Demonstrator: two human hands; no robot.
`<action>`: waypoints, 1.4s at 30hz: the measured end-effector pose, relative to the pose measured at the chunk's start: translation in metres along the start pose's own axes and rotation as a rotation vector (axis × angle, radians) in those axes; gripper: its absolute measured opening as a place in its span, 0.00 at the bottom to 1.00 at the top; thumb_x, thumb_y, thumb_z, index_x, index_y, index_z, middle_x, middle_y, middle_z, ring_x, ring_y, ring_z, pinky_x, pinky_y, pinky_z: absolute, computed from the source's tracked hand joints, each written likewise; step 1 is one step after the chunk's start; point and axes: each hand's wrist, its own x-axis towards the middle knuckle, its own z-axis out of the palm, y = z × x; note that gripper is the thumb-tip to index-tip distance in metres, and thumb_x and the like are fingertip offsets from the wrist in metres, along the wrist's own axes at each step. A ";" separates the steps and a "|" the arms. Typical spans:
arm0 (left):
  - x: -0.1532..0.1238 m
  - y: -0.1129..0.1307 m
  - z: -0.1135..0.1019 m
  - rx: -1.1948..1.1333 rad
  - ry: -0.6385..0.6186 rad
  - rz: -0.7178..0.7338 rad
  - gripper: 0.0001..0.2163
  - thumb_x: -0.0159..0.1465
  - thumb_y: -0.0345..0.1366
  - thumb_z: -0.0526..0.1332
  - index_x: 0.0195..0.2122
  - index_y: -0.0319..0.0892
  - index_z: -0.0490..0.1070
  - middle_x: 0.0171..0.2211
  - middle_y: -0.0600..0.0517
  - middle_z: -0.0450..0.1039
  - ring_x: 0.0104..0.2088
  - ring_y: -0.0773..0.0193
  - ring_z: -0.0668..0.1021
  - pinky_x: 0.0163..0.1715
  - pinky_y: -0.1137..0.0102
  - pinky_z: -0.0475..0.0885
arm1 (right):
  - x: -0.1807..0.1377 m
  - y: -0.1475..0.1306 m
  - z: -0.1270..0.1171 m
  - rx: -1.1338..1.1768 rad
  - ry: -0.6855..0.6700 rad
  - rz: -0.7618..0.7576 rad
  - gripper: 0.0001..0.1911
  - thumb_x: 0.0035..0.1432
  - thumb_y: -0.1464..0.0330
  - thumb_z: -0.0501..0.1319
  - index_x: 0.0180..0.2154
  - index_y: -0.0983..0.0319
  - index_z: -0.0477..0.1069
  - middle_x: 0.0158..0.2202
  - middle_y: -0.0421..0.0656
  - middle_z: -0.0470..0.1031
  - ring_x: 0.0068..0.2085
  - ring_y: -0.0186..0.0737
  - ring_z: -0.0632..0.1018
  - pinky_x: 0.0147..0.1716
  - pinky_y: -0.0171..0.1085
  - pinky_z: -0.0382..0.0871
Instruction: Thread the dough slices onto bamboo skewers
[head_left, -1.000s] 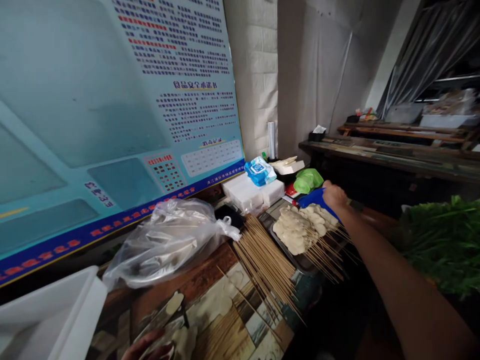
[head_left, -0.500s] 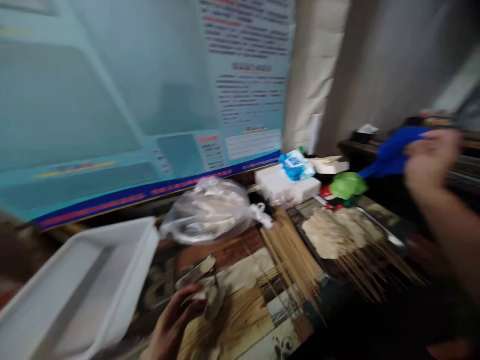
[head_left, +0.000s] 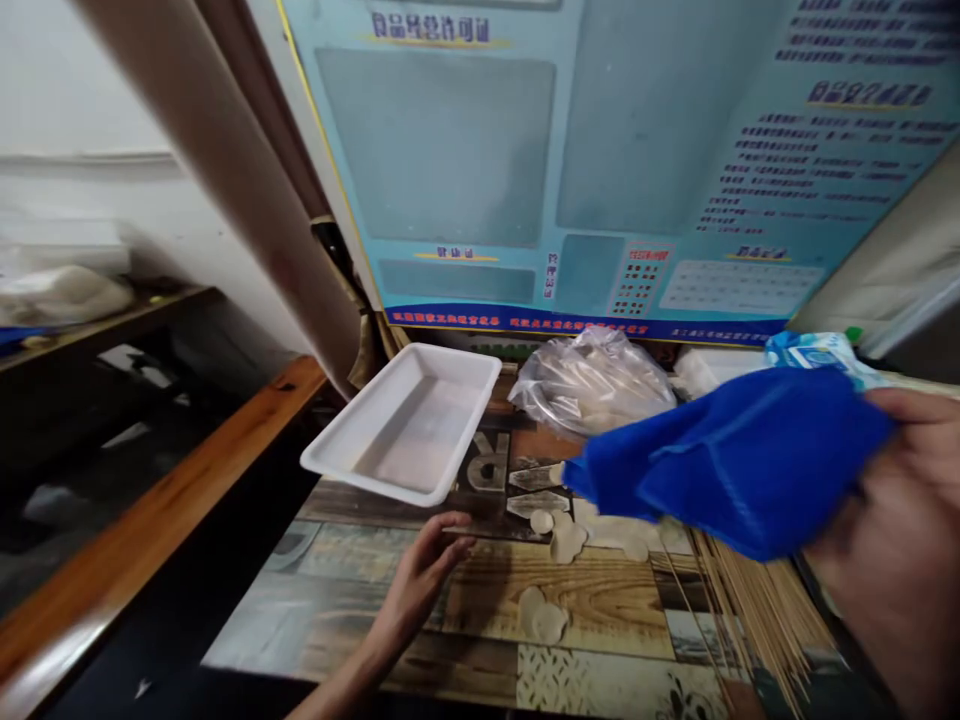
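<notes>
Right hand (head_left: 904, 510) grips bright-blue cloth (head_left: 739, 455); left hand (head_left: 426, 562) open.
Pale, flat, rounded pieces (head_left: 551, 623) lie uncollected on wood-patterned tabletop (head_left: 352, 550).

Blue cloth (head_left: 739, 455) — creased, held aloft, narrowing toward the left

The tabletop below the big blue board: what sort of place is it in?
Probably a small eatery or food shop: the blue board seems to mention a food licence, and thin sticks and pale mushroom-like pieces lie on the tabletop.
</notes>
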 end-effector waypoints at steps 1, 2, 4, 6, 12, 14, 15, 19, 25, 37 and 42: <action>-0.001 -0.001 -0.008 -0.019 0.021 0.000 0.15 0.52 0.42 0.66 0.39 0.42 0.71 0.35 0.51 0.75 0.37 0.61 0.76 0.39 0.70 0.68 | 0.000 -0.005 0.021 0.110 0.098 -0.002 0.09 0.64 0.62 0.52 0.46 0.43 0.61 0.34 0.36 0.70 0.31 0.36 0.73 0.24 0.33 0.69; -0.002 -0.002 -0.014 -0.042 0.038 -0.003 0.16 0.52 0.42 0.66 0.39 0.42 0.70 0.36 0.51 0.75 0.38 0.60 0.76 0.39 0.69 0.69 | 0.001 -0.008 0.042 0.198 0.116 -0.015 0.07 0.61 0.65 0.55 0.42 0.48 0.64 0.31 0.35 0.68 0.28 0.33 0.71 0.23 0.31 0.67; -0.004 -0.003 -0.024 -0.083 0.069 -0.017 0.17 0.52 0.43 0.66 0.40 0.42 0.70 0.36 0.50 0.75 0.39 0.59 0.76 0.40 0.68 0.69 | 0.006 -0.007 0.079 0.212 -0.072 -0.043 0.05 0.60 0.68 0.55 0.39 0.53 0.66 0.29 0.34 0.67 0.26 0.30 0.70 0.22 0.28 0.65; -0.007 -0.002 -0.030 -0.113 0.097 -0.023 0.17 0.51 0.43 0.67 0.40 0.41 0.70 0.34 0.50 0.75 0.39 0.59 0.76 0.40 0.68 0.69 | 0.012 0.004 0.109 0.070 -0.428 -0.077 0.09 0.59 0.69 0.55 0.42 0.55 0.66 0.35 0.36 0.71 0.33 0.31 0.74 0.31 0.30 0.70; -0.014 0.001 -0.039 -0.101 0.135 -0.025 0.17 0.50 0.43 0.67 0.39 0.41 0.71 0.34 0.49 0.75 0.37 0.59 0.77 0.39 0.68 0.70 | 0.014 0.074 0.180 -0.551 -0.897 -0.137 0.24 0.56 0.70 0.60 0.55 0.64 0.62 0.56 0.50 0.66 0.56 0.45 0.67 0.57 0.45 0.58; -0.014 -0.002 -0.044 -0.083 0.137 -0.018 0.18 0.51 0.43 0.67 0.40 0.41 0.70 0.37 0.49 0.75 0.39 0.59 0.77 0.40 0.68 0.70 | 0.004 0.095 0.206 -0.625 -0.919 -0.105 0.29 0.53 0.67 0.63 0.56 0.67 0.62 0.58 0.58 0.62 0.59 0.56 0.63 0.56 0.55 0.55; -0.014 -0.004 -0.047 -0.075 0.137 -0.009 0.18 0.52 0.44 0.66 0.40 0.41 0.69 0.38 0.49 0.74 0.39 0.59 0.76 0.40 0.67 0.70 | -0.003 0.103 0.218 -0.645 -0.942 -0.096 0.29 0.53 0.67 0.63 0.56 0.66 0.63 0.59 0.59 0.61 0.60 0.60 0.60 0.56 0.57 0.55; -0.009 -0.017 -0.055 0.006 0.101 0.077 0.15 0.57 0.42 0.62 0.42 0.41 0.68 0.40 0.48 0.73 0.39 0.60 0.76 0.41 0.66 0.71 | -0.037 0.113 0.253 -0.646 -1.045 -0.175 0.21 0.54 0.69 0.63 0.51 0.63 0.70 0.63 0.57 0.53 0.64 0.60 0.52 0.58 0.57 0.49; 0.002 -0.035 -0.056 0.432 0.023 0.464 0.11 0.62 0.35 0.56 0.45 0.43 0.70 0.48 0.44 0.71 0.49 0.56 0.73 0.49 0.60 0.69 | -0.082 0.099 0.246 -0.538 -1.194 -0.371 0.16 0.60 0.73 0.56 0.49 0.55 0.70 0.62 0.46 0.59 0.65 0.45 0.53 0.61 0.56 0.44; 0.040 -0.054 -0.012 1.277 -0.056 0.543 0.28 0.60 0.29 0.54 0.63 0.40 0.52 0.62 0.42 0.56 0.57 0.49 0.65 0.48 0.55 0.68 | -0.023 0.137 0.230 -0.531 -1.008 -0.363 0.20 0.50 0.84 0.57 0.39 0.58 0.75 0.55 0.47 0.70 0.59 0.50 0.65 0.56 0.62 0.50; 0.062 -0.045 0.006 1.403 -0.139 0.590 0.26 0.60 0.39 0.58 0.61 0.51 0.56 0.64 0.48 0.52 0.59 0.43 0.61 0.49 0.48 0.64 | 0.013 0.122 0.169 -0.516 -0.747 -0.303 0.15 0.53 0.82 0.55 0.36 0.61 0.75 0.49 0.47 0.72 0.50 0.41 0.73 0.52 0.44 0.64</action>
